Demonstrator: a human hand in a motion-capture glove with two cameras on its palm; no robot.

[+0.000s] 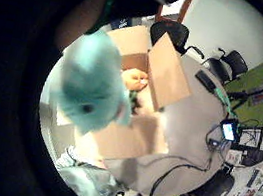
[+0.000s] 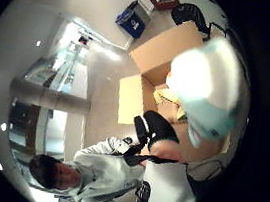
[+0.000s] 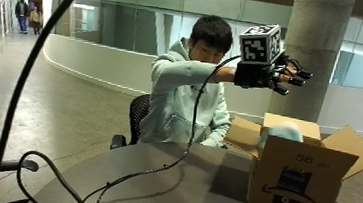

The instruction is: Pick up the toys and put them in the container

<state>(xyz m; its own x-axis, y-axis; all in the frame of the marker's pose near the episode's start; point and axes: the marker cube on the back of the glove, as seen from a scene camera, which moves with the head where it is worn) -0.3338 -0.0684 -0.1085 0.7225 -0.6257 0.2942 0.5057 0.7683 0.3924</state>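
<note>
Round grey table (image 3: 180, 182) fills lower frame; open brown cardboard box (image 3: 297, 180) stands on it lower right; black cable (image 3: 127, 181) trails across lower left

A cardboard box (image 3: 300, 183) stands on the round table (image 3: 180, 182), toward its 3 o'clock side in the outside view, flaps open. A plush toy (image 3: 284, 131) sits in the air in the box's open top. The gloved right hand (image 3: 268, 74) is high above the box, at 12 o'clock from it. Another toy (image 1: 135, 78) lies inside the box.
</note>
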